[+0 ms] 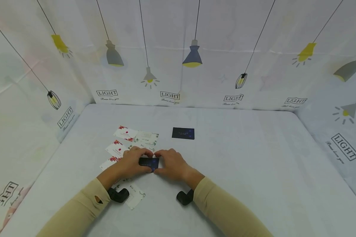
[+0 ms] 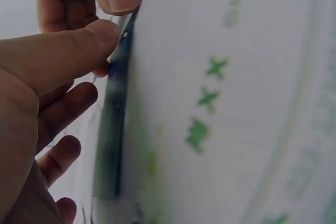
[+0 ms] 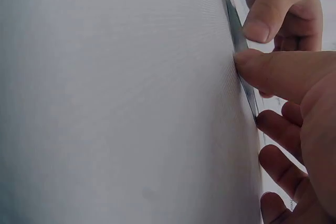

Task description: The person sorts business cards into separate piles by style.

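A dark blue card (image 1: 149, 162) lies between both hands, low over the table and the white cards. At its left end, my left hand (image 1: 133, 162) holds it with thumb and bent fingers. From the other side my right hand (image 1: 172, 164) pinches its right end, the two thumbs close together at the near edge. Seen nearly edge-on, the card is a thin dark strip (image 2: 113, 129) in the left wrist view and a narrow sliver (image 3: 248, 95) in the right wrist view. Whether it is one card or several stacked, I cannot tell.
Another dark blue card (image 1: 183, 133) lies farther back, right of centre. White cards with red flowers (image 1: 126, 133) and white cards with green leaves (image 1: 134, 196) spread across the table's left side, partly under my left arm. A printed cloth wall (image 1: 210, 79) rises behind the white table (image 1: 255, 158).
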Available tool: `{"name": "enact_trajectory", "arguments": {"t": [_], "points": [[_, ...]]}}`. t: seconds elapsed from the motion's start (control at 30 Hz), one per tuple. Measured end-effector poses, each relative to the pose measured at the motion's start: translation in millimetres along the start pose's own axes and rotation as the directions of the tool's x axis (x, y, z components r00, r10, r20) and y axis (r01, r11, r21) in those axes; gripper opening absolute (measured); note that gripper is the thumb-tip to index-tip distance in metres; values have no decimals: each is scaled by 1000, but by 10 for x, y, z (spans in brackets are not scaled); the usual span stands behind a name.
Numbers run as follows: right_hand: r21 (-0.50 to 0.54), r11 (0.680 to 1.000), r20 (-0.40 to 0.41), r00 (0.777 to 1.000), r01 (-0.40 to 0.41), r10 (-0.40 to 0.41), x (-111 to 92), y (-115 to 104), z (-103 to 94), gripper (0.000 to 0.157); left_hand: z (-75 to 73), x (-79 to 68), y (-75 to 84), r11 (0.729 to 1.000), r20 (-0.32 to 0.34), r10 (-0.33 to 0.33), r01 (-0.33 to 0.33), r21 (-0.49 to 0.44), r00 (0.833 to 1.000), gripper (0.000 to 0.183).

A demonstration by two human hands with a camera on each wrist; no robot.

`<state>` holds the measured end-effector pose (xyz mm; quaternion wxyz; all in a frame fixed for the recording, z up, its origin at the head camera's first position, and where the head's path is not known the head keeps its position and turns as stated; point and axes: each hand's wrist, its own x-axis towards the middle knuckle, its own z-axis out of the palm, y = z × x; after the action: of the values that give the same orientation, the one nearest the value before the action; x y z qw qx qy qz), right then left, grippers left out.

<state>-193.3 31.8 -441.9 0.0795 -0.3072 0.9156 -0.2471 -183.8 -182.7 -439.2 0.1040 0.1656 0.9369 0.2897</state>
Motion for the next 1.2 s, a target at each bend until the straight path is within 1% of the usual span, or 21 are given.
{"name": "enact_trajectory", "arguments": {"t": [0.1, 0.27, 0.4, 0.57, 0.7, 0.8, 0.9, 1.1, 1.2], "points": [[-7, 1000, 13, 1000, -18, 18, -5, 4, -20, 55, -38, -19, -20, 1000, 12, 2, -2, 23, 1000, 51], [-20, 999, 35, 999, -40, 41, -33, 32, -70, 54, -80, -45, -85, 993, 20, 35, -37, 109, 999, 59], [-14, 999, 39, 999, -37, 38, -62, 49, -116, 52, -99, -61, -100, 989, 18, 41, -43, 139, 999, 57], [7, 999, 55, 997, -47, 47, -79, 64, -130, 51, -100, -67, -92, 990, 13, 39, -40, 132, 999, 51], [28, 998, 62, 997, -51, 49, -91, 80, -126, 50, -93, -72, -66, 996, 22, 13, -15, 84, 1000, 47], [40, 998, 67, 997, -47, 44, -105, 85, -131, 50, -83, -84, -59, 998, 24, 1, -2, 59, 1000, 47], [40, 998, 72, 996, -46, 43, -113, 87, -136, 50, -74, -97, -66, 998, 20, 2, -4, 65, 1000, 49], [6, 996, 92, 992, -90, 89, -110, 58, -176, 52, -83, -102, -58, 998, 22, 11, -12, 65, 1000, 50], [20, 994, 108, 988, -111, 108, -107, 48, -199, 51, -84, -94, -52, 998, 23, 15, -17, 65, 1000, 50]]}}
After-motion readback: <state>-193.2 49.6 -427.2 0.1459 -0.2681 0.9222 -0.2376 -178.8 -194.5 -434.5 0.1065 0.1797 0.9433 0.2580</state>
